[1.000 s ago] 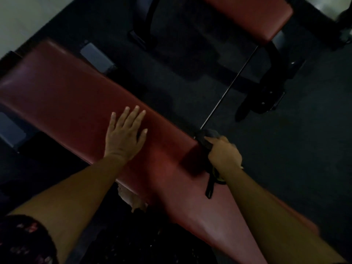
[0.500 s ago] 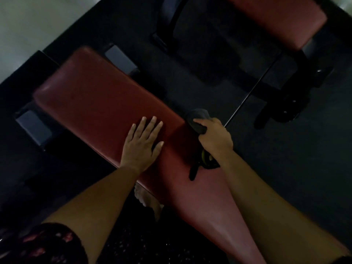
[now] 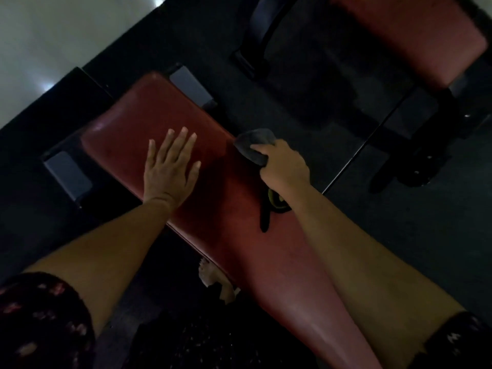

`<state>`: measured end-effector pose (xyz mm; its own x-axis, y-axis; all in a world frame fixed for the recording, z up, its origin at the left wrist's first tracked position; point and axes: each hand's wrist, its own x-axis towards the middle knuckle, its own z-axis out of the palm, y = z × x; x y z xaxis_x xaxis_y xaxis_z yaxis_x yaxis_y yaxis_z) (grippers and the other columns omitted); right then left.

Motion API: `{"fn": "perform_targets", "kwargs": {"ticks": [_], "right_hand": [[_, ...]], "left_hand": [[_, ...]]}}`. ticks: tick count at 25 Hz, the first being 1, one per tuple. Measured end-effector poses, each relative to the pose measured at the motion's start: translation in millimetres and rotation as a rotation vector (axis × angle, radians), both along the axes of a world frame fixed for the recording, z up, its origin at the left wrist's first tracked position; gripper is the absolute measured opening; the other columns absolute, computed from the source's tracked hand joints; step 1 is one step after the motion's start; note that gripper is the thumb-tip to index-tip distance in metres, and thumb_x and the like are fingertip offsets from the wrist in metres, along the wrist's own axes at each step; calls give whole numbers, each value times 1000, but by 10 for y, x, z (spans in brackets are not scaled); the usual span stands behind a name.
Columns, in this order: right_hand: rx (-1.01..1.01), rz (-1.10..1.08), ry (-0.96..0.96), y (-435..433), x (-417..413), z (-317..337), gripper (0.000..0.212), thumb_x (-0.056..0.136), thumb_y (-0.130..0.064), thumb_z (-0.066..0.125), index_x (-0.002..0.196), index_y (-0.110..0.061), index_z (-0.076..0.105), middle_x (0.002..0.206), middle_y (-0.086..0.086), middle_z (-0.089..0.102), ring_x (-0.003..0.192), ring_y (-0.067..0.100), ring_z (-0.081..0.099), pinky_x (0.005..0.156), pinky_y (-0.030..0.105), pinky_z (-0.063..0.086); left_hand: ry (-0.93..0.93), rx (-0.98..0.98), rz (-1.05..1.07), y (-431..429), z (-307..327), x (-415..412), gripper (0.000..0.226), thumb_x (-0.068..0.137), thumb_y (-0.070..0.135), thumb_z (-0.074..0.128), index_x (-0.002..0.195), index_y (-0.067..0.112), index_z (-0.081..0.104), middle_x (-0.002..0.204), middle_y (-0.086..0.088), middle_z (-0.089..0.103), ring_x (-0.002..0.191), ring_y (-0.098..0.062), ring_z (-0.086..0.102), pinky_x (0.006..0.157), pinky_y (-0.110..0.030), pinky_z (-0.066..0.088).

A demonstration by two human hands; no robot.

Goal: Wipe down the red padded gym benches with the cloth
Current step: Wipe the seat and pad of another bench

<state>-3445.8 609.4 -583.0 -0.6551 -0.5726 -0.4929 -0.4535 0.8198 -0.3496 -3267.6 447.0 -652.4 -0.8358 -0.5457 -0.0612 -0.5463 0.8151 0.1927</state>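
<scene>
The red padded bench runs diagonally from the upper left of the frame to the lower right. The left hand lies flat on its pad near the centre of the frame, fingers straight and spread apart. Just right of it, the right hand grips a dark grey cloth, its fingers curled around the bunched fabric. The cloth sits at the bench's upper-right edge, touching the pad. A dark strap with a yellow patch hangs at the right wrist. A second red bench stands well apart in the upper right corner, on the dark floor. A bare foot shows beside the near bench, low in the frame.
</scene>
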Motion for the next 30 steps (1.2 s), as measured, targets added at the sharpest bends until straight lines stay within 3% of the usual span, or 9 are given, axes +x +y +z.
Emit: {"fn": "perform_targets", "kwargs": {"ticks": [2, 5, 8, 11, 16, 21, 25, 28, 30], "right_hand": [[50, 13, 44, -52, 31, -12, 56, 94, -16, 52, 140, -46, 44, 147, 0, 36, 122, 31, 46, 94, 43, 47], [191, -161, 30, 246, -6, -125, 54, 92, -16, 50, 139, -44, 46, 139, 5, 44, 117, 34, 52, 90, 46, 51], [332, -258, 16, 345, -38, -168, 51, 91, -15, 48, 138, -36, 50, 126, 11, 53, 108, 35, 59, 85, 41, 52], [225, -73, 129, -75, -74, -223, 41, 98, -26, 48, 136, -37, 52, 136, 10, 46, 113, 36, 54, 84, 40, 46], [11, 51, 151, -662, -39, -259, 52, 94, -24, 52, 142, -43, 43, 142, 2, 41, 115, 31, 52, 89, 43, 49], [30, -44, 108, -242, -15, -236, 54, 91, -23, 54, 140, -44, 44, 139, -1, 42, 112, 29, 55, 90, 43, 49], [225, -184, 116, -267, 30, -220, 49, 93, -21, 49, 140, -35, 48, 141, 8, 41, 113, 36, 54, 80, 38, 46], [200, -159, 123, -678, 12, -225, 40, 96, -23, 47, 133, -35, 56, 137, 10, 50, 108, 35, 59, 75, 32, 42], [161, -108, 113, -1009, 9, -200, 43, 95, -22, 49, 135, -36, 54, 141, 8, 45, 111, 34, 57, 78, 34, 43]], "left_hand": [[-56, -15, 9, -238, -26, 0, 65, 99, 51, 18, 157, 21, 19, 164, -2, 17, 151, -23, 10, 120, -45, -6], [-141, 13, 71, -437, -119, 14, 67, 99, 56, 17, 158, 25, 6, 166, 1, 4, 152, -20, -2, 121, -44, -8], [-127, 11, 92, -437, -172, 14, 69, 98, 58, 16, 158, 27, 4, 165, 2, 4, 152, -20, -1, 122, -45, -5], [-105, 13, 79, -433, -180, -2, 72, 94, 59, 14, 158, 27, 6, 165, 1, 7, 152, -21, 2, 122, -47, -2], [-82, 11, 87, -445, -214, 4, 72, 93, 59, 15, 157, 28, 2, 165, 1, 7, 152, -22, 3, 122, -48, -1], [-71, 4, 80, -430, -211, 9, 69, 94, 60, 10, 150, 36, -24, 162, 5, -18, 152, -22, 1, 122, -48, -1], [-98, 9, 74, -450, -200, 0, 68, 94, 60, 13, 156, 34, -1, 165, 1, 9, 152, -23, 3, 122, -49, 0], [-113, 10, 63, -476, -213, -11, 68, 94, 61, 11, 156, 34, 6, 164, 1, 11, 151, -23, 4, 121, -49, -2], [-110, 13, 56, -486, -212, -5, 69, 93, 61, 12, 156, 33, 9, 164, 1, 14, 151, -23, 5, 121, -49, -1]]}}
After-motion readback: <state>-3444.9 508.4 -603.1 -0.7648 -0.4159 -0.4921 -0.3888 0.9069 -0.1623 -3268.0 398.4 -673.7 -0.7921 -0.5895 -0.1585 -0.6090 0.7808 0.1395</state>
